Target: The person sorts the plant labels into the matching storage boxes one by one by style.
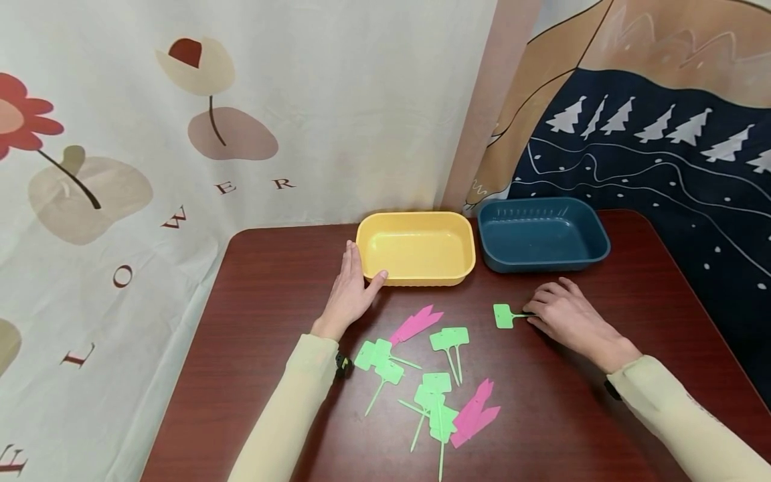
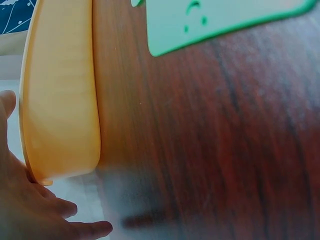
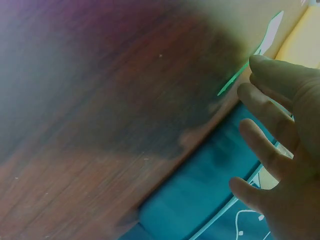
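My left hand (image 1: 349,292) rests against the left side of a yellow basin (image 1: 419,282), its fingers straight along the wall and its thumb by the front rim. In the left wrist view the basin (image 2: 62,100) stands beside the spread fingers. Towards the right, my right hand (image 1: 565,313) pinches the stem of a green T-shaped plant label (image 1: 503,316) just above the table. The right wrist view has this label (image 3: 271,35) at the fingertips, its stem pointing down. Green plant labels (image 1: 436,383) and pink pointed strips (image 1: 414,326) lie overlapping in loose groups between the hands.
A dark blue basin (image 1: 545,266) stands to the right of the yellow one, close beside it at the table's back edge. Another pair of green labels (image 1: 449,339) and more pink strips (image 1: 476,415) lie on the brown table (image 1: 241,375). Printed curtains (image 1: 337,107) hang behind.
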`<move>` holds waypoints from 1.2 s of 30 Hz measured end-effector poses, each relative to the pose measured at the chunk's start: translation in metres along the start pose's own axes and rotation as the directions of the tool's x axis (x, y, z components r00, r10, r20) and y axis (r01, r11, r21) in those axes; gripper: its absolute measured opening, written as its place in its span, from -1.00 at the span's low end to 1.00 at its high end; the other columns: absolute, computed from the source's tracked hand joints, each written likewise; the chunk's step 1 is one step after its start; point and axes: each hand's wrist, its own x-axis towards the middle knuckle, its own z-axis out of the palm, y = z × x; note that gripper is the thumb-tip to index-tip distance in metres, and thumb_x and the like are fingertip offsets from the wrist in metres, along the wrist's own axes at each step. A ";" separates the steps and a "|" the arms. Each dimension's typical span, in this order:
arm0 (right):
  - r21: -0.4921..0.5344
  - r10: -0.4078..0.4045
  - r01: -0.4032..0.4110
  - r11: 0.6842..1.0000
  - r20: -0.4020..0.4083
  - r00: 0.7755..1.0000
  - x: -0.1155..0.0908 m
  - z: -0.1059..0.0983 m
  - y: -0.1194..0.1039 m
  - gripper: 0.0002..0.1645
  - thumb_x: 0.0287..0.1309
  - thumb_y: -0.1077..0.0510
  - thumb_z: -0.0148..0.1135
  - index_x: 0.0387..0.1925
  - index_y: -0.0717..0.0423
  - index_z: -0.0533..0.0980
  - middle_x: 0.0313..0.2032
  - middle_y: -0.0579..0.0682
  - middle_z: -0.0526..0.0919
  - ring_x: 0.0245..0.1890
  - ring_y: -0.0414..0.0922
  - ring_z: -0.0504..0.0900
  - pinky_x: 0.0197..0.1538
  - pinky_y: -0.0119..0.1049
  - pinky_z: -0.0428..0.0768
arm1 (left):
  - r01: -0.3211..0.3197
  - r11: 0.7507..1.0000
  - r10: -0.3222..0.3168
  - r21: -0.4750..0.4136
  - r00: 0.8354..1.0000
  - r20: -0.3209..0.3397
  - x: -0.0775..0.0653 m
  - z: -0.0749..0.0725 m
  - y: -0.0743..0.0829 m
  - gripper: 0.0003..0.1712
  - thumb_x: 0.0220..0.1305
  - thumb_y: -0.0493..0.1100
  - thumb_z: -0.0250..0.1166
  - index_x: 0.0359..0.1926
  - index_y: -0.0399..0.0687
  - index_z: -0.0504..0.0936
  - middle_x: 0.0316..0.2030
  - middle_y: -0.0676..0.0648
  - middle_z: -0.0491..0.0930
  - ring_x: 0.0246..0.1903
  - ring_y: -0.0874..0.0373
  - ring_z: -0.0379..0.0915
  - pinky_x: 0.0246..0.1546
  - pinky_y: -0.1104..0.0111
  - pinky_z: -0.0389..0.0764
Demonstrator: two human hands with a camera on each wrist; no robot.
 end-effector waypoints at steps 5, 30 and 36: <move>-0.036 -0.034 0.034 0.999 -0.009 0.999 0.004 0.000 -0.001 -0.76 -0.03 0.24 0.62 -0.26 0.09 0.75 -0.31 0.00 0.76 -0.09 0.10 0.61 0.17 0.35 0.41 | -0.003 1.000 0.003 0.002 1.000 0.003 0.000 0.000 -0.001 0.17 0.51 0.39 -0.01 0.63 -0.30 -0.37 0.64 -0.27 -0.40 0.61 -0.20 -0.36 0.46 -0.21 0.09; -0.163 -0.115 0.144 0.976 0.176 0.978 0.032 -0.006 -0.006 -0.84 0.07 0.35 0.49 -0.51 0.10 0.68 -0.62 -0.04 0.58 -0.35 -0.01 0.54 -0.13 0.10 0.57 | 0.003 1.000 -0.003 -0.001 1.000 -0.001 -0.003 0.000 0.000 0.16 0.51 0.41 -0.03 0.63 -0.26 -0.38 0.65 -0.25 -0.39 0.62 -0.20 -0.35 0.49 -0.15 0.04; -0.149 -0.177 0.205 0.967 0.186 0.967 0.039 -0.006 -0.002 -0.82 0.07 0.36 0.45 -0.55 0.10 0.67 -0.66 -0.05 0.53 -0.43 -0.05 0.50 -0.25 0.00 0.56 | -0.001 1.000 0.001 -0.003 1.000 -0.002 -0.002 0.001 0.000 0.15 0.52 0.40 -0.04 0.63 -0.28 -0.37 0.65 -0.25 -0.40 0.61 -0.20 -0.34 0.49 -0.14 0.05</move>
